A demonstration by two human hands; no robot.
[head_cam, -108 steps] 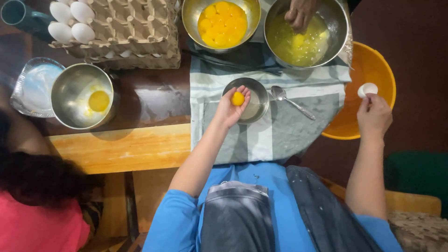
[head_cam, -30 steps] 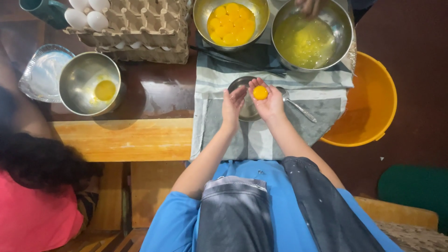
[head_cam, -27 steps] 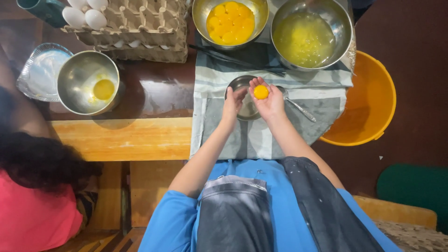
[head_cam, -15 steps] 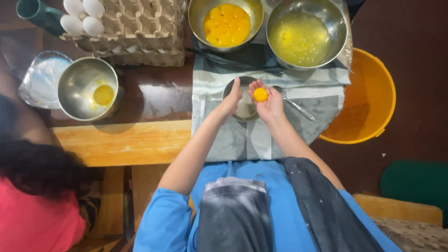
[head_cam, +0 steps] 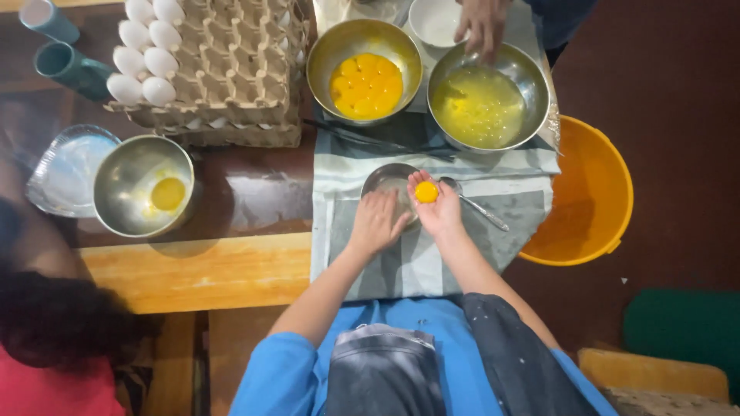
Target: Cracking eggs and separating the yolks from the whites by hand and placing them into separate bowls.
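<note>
right in the middle of the frame the right hand (head_cam: 439, 209) is cupped palm up, fingers loosely curled, with a single egg yolk (head_cam: 426, 192) sitting in it. it's over the right rim of a small steel bowl (head_cam: 385, 182), and the left hand (head_cam: 377, 223) is right next to it, palm down with fingers pretty much together, resting on the near edge of that bowl. can't tell if it's actually gripping the rim or just lying on it. both sit on a grey striped cloth (head_cam: 416, 262), and a spoon (head_cam: 472, 203) lies just right of the yolk hand.

above that, top centre, there's a steel bowl full of yolks (head_cam: 364, 73), and beside it to the right a bigger steel bowl of egg whites (head_cam: 488, 97). somebody else's hand (head_cam: 482, 25) is coming in from the top edge, fingertips down on the far rim of the whites bowl, with a little white dish (head_cam: 433, 20) just left of it.

upper left has a cardboard egg tray (head_cam: 231, 69) with a handful of white eggs (head_cam: 142, 54) on its left side. below that on the left, another steel bowl with one yolk (head_cam: 143, 185). an orange bucket (head_cam: 586, 196) sits off the right edge of the table.
</note>
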